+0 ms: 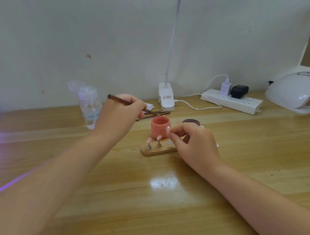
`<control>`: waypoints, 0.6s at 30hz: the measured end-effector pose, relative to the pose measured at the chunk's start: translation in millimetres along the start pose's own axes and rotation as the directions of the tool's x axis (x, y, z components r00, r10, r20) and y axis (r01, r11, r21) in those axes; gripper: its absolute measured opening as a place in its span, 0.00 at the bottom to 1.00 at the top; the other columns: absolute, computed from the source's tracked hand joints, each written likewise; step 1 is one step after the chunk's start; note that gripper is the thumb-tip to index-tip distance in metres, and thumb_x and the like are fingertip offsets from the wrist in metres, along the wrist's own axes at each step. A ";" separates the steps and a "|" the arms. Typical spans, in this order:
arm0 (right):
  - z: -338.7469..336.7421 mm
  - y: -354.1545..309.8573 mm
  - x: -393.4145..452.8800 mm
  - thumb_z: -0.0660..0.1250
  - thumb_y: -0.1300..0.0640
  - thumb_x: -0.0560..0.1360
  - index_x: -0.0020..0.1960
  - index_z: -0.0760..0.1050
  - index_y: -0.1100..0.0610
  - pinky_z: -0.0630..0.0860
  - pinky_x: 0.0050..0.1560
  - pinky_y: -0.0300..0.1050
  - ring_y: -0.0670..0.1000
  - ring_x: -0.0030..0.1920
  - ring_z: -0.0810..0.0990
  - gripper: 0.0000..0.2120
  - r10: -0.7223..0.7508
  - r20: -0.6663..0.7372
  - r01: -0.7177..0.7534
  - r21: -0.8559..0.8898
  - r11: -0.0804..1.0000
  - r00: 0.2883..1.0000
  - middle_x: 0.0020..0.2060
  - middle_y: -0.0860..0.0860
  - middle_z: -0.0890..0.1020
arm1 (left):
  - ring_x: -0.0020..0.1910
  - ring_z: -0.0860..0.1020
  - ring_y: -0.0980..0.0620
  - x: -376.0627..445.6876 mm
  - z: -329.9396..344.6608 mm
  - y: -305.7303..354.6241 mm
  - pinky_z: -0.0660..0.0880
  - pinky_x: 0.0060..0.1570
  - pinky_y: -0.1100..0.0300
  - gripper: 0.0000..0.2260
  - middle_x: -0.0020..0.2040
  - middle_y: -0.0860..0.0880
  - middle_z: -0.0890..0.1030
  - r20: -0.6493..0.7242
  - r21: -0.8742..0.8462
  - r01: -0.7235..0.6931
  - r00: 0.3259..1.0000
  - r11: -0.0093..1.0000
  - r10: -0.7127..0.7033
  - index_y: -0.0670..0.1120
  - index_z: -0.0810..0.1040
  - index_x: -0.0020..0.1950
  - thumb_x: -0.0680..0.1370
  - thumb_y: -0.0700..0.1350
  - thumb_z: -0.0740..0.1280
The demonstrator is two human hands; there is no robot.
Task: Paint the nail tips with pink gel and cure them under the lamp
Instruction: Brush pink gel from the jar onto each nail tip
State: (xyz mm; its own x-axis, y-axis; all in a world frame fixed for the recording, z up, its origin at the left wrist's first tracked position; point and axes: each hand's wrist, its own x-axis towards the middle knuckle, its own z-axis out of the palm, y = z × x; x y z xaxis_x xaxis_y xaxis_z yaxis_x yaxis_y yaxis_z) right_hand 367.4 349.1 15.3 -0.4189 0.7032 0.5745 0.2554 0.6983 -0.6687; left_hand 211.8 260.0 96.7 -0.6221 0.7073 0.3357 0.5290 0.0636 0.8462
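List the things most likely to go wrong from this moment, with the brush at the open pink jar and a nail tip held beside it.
1. The left hand dips the thin brown brush into the open pink gel jar, which stands close behind the small wooden nail stand; a nudge could tip it.
2. The right hand pinches a pale pink nail tip right beside the jar, so it may smear.
3. Wet gel could drip onto the wooden table.
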 end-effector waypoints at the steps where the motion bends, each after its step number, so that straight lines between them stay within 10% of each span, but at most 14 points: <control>1: 0.1 0.3 -0.2 0.73 0.56 0.73 0.43 0.83 0.52 0.76 0.41 0.50 0.47 0.31 0.77 0.01 -0.006 -0.005 0.006 -0.002 1.000 1.000 0.37 0.44 0.84 | 0.31 0.76 0.62 7.8 2.2 4.0 0.69 0.35 0.61 0.08 0.30 0.57 0.82 0.009 0.050 0.000 1.000 0.999 -0.001 0.48 0.83 0.37 0.74 0.46 0.68; 18: 1.6 1.2 -0.4 0.72 0.55 0.74 0.43 0.83 0.52 0.76 0.41 0.48 0.46 0.30 0.75 0.02 -0.014 -0.011 0.014 -0.007 1.000 1.000 0.37 0.42 0.84 | 0.33 0.74 0.56 49.9 31.0 14.8 0.68 0.33 0.62 0.08 0.29 0.53 0.80 0.251 0.341 0.097 0.949 0.935 -0.190 0.45 0.79 0.34 0.73 0.40 0.64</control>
State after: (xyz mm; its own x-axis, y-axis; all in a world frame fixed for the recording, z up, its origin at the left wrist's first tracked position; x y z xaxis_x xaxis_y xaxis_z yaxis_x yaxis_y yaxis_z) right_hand 366.4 349.4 13.5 -0.4129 0.6945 0.5892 0.2556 0.7093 -0.6570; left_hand 206.5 318.0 113.2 -0.5459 0.8361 0.0545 0.6314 0.3678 0.6827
